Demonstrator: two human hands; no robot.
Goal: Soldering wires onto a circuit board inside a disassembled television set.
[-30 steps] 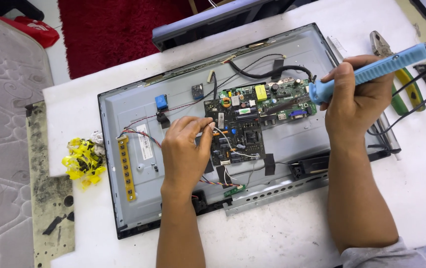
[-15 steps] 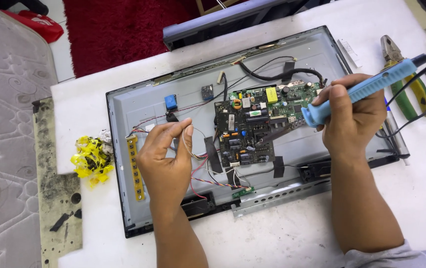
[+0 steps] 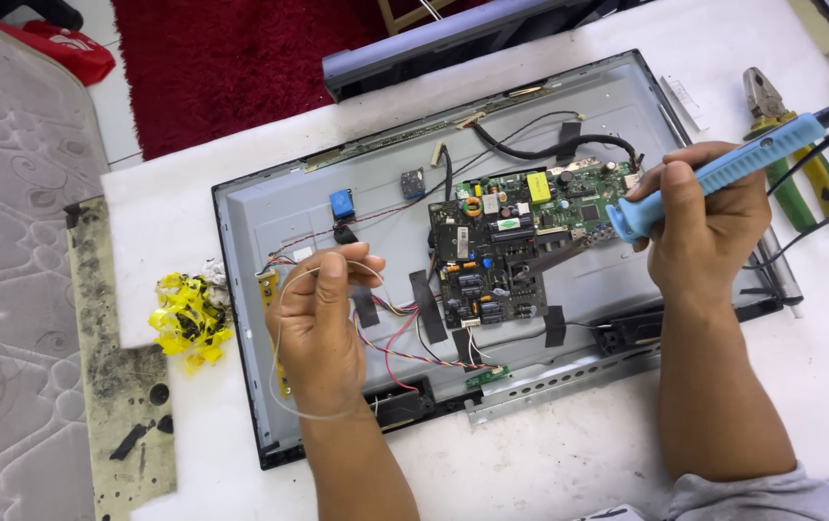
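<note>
An opened flat-screen panel (image 3: pixel 289 207) lies back-side up on the white table (image 3: pixel 579 463), with a green circuit board (image 3: pixel 516 241) in its middle. My right hand (image 3: pixel 704 227) grips a blue soldering iron (image 3: pixel 723 174); its tip points down-left at the board's right part. My left hand (image 3: pixel 323 323) hovers over the panel's left half and pinches a thin loop of solder wire (image 3: pixel 279 318). Red and coloured wires (image 3: pixel 400 333) run from the board toward the lower edge.
Green-and-yellow-handled pliers (image 3: pixel 791 145) lie at the table's right edge beside black cables (image 3: pixel 825 217). A crumpled yellow tape wad (image 3: pixel 188 314) sits left of the panel. A dirty board (image 3: pixel 115 386) borders the table; a mattress (image 3: pixel 4 289) and red rug (image 3: pixel 231 58) lie beyond.
My left hand has pulled back left from the circuit board and lifted a loop of solder wire. My right hand keeps the soldering iron near the board's right side.
</note>
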